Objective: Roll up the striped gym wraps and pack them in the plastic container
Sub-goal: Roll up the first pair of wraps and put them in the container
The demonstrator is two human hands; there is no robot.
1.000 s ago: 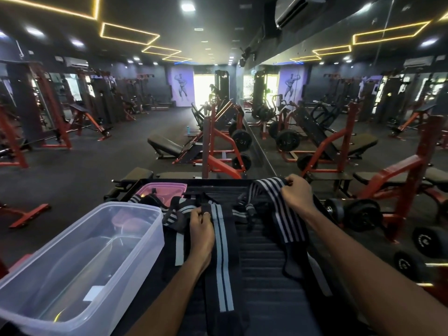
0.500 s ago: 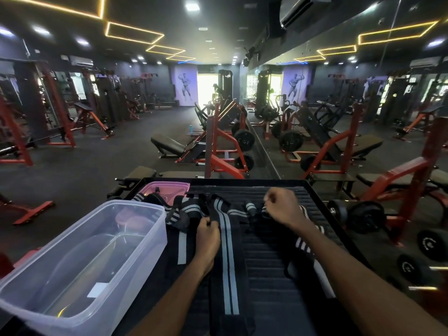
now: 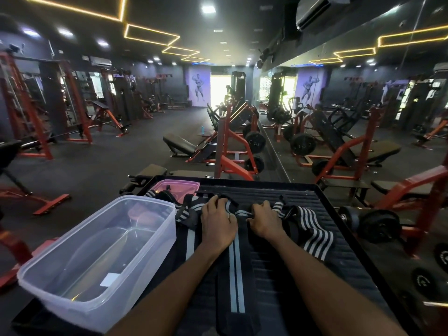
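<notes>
Surface: black ribbed platform [image 3: 303, 267] w/ raised rim, in front of me.
Left side: clear plastic container [image 3: 97, 258], on its left edge.
Middle: striped gym wraps [image 3: 234, 270] lying flat.
Far corner: pink lid [image 3: 179, 186], prob. a lid, partly hidden.

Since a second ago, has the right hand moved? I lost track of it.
Yes. The right hand has come down and leftward, away from the platform's far edge, and now grips the far end of the long wrap beside the left hand.

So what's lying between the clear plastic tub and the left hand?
In the head view, a heap of striped wraps lies between the tub and the left hand.
</notes>
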